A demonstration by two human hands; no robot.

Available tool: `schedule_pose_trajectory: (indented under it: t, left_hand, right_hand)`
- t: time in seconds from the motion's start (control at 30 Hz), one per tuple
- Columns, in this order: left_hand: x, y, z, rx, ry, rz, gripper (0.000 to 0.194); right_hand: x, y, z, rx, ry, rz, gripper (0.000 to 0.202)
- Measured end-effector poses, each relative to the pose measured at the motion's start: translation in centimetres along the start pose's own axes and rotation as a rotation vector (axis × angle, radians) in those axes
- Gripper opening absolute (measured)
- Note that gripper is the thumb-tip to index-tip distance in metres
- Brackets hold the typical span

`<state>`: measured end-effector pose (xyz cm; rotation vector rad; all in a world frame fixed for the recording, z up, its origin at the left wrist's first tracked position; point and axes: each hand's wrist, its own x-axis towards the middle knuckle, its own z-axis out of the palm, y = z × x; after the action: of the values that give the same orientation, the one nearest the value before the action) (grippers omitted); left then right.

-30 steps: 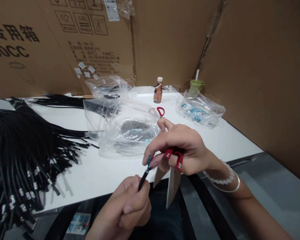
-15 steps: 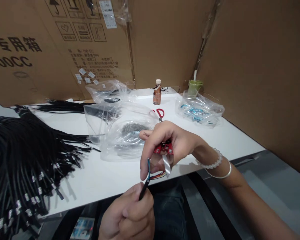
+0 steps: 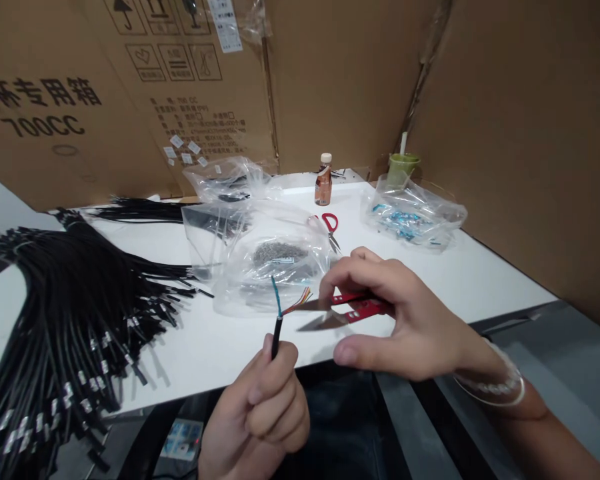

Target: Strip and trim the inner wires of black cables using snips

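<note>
My left hand point(image 3: 260, 413) grips a black cable point(image 3: 276, 337) upright near the table's front edge. Thin coloured wires point(image 3: 293, 303) fan out of the cable's stripped top: a blue one stands up, the others lean right. My right hand point(image 3: 405, 320) holds red-handled thread snips point(image 3: 337, 312) sideways, blades pointing left. The open blade tips sit just beside the leaning wires.
A large bundle of black cables point(image 3: 70, 313) covers the left of the white table point(image 3: 480, 273). Clear plastic bags point(image 3: 275, 257) lie in the middle, another bag with blue parts point(image 3: 413, 217) at the right. Red scissors point(image 3: 330, 227), a small bottle point(image 3: 323, 180) and a green cup point(image 3: 400, 167) stand behind. Cardboard walls surround the table.
My right hand let go of the wire tips and turned the snips from pointing down to pointing left at the wires. The wires now fan out free above my left hand.
</note>
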<state>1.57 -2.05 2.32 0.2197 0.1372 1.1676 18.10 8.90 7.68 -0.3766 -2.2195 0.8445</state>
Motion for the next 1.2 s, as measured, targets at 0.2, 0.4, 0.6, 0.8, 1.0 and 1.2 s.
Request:
schedule_pose_trajectory:
  t: [0.2,0.4,0.6,0.8,1.0,1.2]
  left_hand:
    - [0.06,-0.20,-0.41,0.009,0.047,0.000,0.061]
    - [-0.43,-0.06,-0.44,0.029,0.033,0.024,0.059]
    - [-0.39,-0.25,-0.67,0.080,0.025,0.069,0.056]
    - [-0.35,-0.37,-0.24,0.130,0.033,0.090,0.057]
    - [-0.26,-0.46,-0.08,0.149,0.113,0.102,0.043]
    - [-0.25,-0.49,-0.27,0.158,0.094,0.099,0.043]
  right_hand:
    - [-0.35,-0.59,0.09,-0.237,-0.052,-0.026,0.016]
    - [-0.74,-0.57,-0.36,-0.454,-0.019,-0.147,0.012]
    - [-0.93,-0.84,-0.16,-0.512,-0.046,-0.182,0.025]
    - [-0.57,-0.89,0.24,-0.524,-0.052,-0.198,0.034]
    - [-0.60,-0.93,0.32,-0.530,-0.040,-0.194,0.034]
    - [-0.54,-0.83,0.43,-0.507,-0.068,-0.174,0.026]
